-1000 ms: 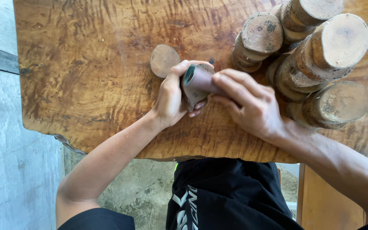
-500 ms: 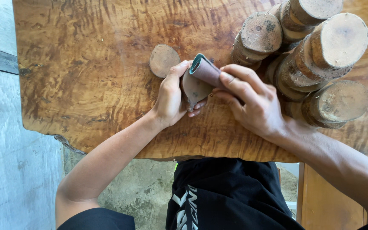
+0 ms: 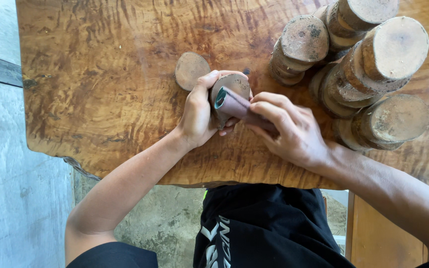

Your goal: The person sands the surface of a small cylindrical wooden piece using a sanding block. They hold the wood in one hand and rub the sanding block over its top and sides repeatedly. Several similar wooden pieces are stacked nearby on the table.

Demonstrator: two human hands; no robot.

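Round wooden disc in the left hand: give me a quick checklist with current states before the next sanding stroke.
1. Grip on the small round wooden disc: left hand wraps it, thumb over the top edge. Ok.
2. Folded brown sandpaper strip: pinched under the right hand fingers, lying against the disc's edge. Ok.
3. Second loose flat wooden disc: lies on the table just beyond the left thumb, close to the work. Not ok if the stroke swings wide.
4. Stacks of sliced log rounds: stand beside the right hand, apart from it. Ok.
5. Grit wear on the sandpaper: cannot tell.
6. Burl-grained wooden tabletop: bare under the hands. Ok.
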